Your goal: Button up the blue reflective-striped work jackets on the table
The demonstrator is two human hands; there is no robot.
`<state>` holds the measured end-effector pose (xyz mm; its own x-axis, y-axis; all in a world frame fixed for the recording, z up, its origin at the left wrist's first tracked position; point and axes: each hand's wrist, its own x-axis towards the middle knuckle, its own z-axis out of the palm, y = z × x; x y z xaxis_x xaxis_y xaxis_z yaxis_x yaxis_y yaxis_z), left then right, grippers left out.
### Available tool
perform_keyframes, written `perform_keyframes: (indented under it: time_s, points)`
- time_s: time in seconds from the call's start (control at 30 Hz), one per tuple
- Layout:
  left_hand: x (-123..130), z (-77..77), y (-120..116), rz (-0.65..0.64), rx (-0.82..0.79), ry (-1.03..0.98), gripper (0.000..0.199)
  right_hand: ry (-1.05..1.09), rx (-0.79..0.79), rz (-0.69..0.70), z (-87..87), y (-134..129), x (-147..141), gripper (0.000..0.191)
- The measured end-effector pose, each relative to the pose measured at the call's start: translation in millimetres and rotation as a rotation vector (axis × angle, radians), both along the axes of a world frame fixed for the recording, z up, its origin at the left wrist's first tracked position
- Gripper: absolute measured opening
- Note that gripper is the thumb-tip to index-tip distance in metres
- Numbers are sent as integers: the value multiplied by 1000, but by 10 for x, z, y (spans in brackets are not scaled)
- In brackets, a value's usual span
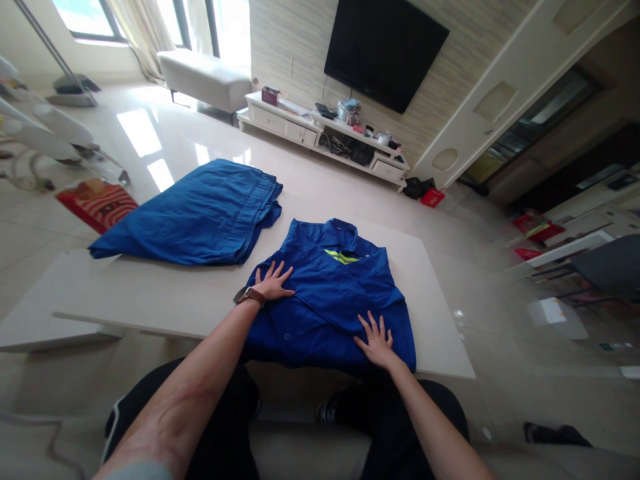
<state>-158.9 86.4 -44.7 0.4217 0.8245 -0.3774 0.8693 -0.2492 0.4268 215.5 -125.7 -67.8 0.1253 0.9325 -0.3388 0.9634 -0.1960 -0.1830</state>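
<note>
A dark blue work jacket (325, 287) with a collar and a yellow-green strip inside its neck lies on the low white table (165, 310), its lower edge at the table's near side. My left hand (273, 285), below a wristwatch (250, 295), rests flat on the jacket's left part with fingers spread. On its right part, near the front edge, lies my right hand (377, 341), also flat with fingers apart. Left of the jacket is a lighter blue folded garment (200, 210), apart from both hands and reaching over the table's far left edge.
A red paper bag (97, 203) stands on the floor beyond the table's left end. Farther back are a white TV cabinet (280, 122) with clutter on it and a white upholstered bench (205, 77). A dark chair (610, 267) is at the right.
</note>
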Motion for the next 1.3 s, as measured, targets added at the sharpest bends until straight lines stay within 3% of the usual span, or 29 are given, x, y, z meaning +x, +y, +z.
perform_keyframes:
  time_s: [0.17, 0.57, 0.67, 0.77, 0.83, 0.9, 0.97, 1.07, 1.17, 1.3]
  points:
    - [33, -43, 210, -6, 25, 19, 117, -61, -96, -3, 67, 350, 145, 73]
    - [321, -156, 1450, 10, 136, 11, 102, -78, -93, 11, 45, 1590, 407, 75]
    - [435, -155, 1494, 60, 268, 9, 88, -123, -99, 18, 92, 1888, 365, 74]
    - [425, -97, 1264, 81, 419, -47, 76, -139, -99, 70, 238, 2001, 315, 74]
    - [215, -48, 961, 93, 444, -101, 74, -102, -39, 154, 373, 1856, 380, 74]
    - [-182, -2, 563, 114, 406, -155, 78, -61, 66, 218, 488, 1486, 565, 73]
    - [-670, 34, 110, 83, 299, -200, 81, -47, 136, 174, 534, 931, 833, 72]
    - [-1224, 71, -544, -5, -9, -254, 75, 47, 57, 26, 456, 53, 1197, 64]
    - [-1292, 132, -963, -108, -132, -230, 81, 251, 71, 81, 357, -451, 1294, 53]
    - [-955, 351, -1077, -77, 75, -80, 48, 346, 92, 218, 517, -501, 1044, 39]
